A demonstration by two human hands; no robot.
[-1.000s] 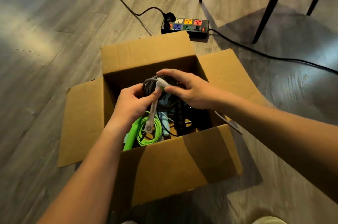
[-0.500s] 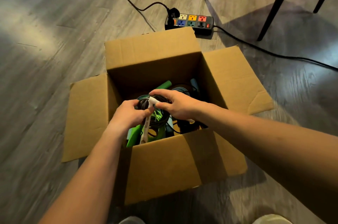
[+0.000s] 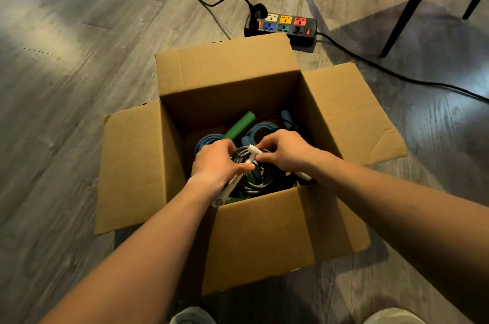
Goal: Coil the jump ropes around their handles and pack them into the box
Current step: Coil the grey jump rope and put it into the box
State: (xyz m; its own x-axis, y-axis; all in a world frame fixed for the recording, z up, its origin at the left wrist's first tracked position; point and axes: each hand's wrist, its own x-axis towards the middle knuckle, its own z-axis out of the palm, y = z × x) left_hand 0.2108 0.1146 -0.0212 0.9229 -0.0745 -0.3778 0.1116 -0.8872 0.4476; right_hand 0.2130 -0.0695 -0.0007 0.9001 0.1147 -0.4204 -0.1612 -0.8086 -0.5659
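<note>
- open brown cardboard box (image 3: 264,233) stands on the grey wood-look floor (image 3: 66,111), flaps folded out. both hands reach inside it.
- left hand (image 3: 215,162): fingers are curled round the white plastic handle (image 3: 225,194) and the loops of the grey coiled jump rope (image 3: 255,186). the bundle sits low in the box, near its front wall.
- right hand (image 3: 287,154): thumb and fingertips pinch the upper end of the same bundle, the other fingers bent.
- behind the hands: a green foam handle (image 3: 239,125) and light blue coiled ropes (image 3: 260,129), already packed.
- judgement: the step in hand is seating the grey bundle.
- to do it well: press it flat onto the pile and tuck the handle end below the rim.
- then let go of the right pinch first and the left grip last, so the loops do not spring open.
</note>
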